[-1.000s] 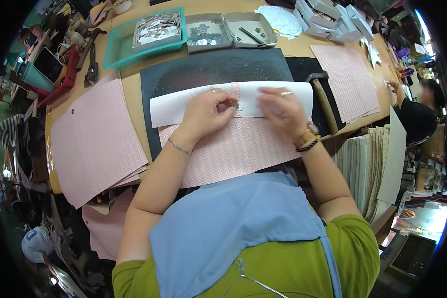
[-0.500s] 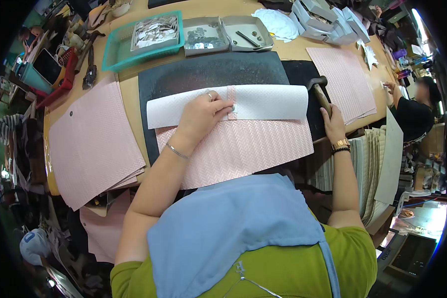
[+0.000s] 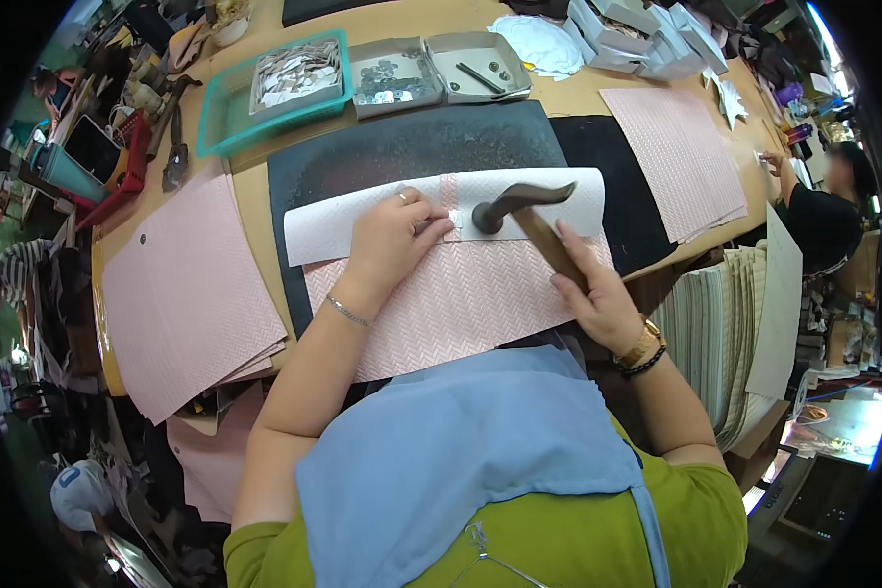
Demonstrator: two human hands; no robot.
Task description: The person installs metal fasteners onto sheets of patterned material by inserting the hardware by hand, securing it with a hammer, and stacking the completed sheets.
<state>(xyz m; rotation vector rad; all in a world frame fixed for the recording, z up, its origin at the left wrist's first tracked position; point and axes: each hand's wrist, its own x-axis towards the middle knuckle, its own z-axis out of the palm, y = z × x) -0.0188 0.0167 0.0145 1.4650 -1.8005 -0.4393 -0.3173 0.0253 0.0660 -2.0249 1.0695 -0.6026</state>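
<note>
A pink herringbone-textured sheet (image 3: 441,304) lies in front of me with its far part folded over, white backing (image 3: 343,220) up. A narrow pink strip (image 3: 449,186) crosses the fold. My left hand (image 3: 394,233) rests on the white backing, its thumb and fingers pinched together at a small white piece (image 3: 456,220) by the strip. My right hand (image 3: 598,299) is closed round the wooden handle of a hammer (image 3: 531,201). The hammer head hangs above the backing, just right of the left fingertips. Beneath the sheet is a dark board (image 3: 412,142).
More pink sheets lie in stacks at left (image 3: 186,284) and right (image 3: 671,157). Behind the board stand a teal basket (image 3: 227,108) and a tray of metal discs (image 3: 397,83). Another tray (image 3: 475,64) holds a dark rod. A co-worker (image 3: 823,216) is at far right.
My right hand has brought the hammer leftward from the table's right side to above the folded sheet. My left hand stays near the strip, shifted slightly left.
</note>
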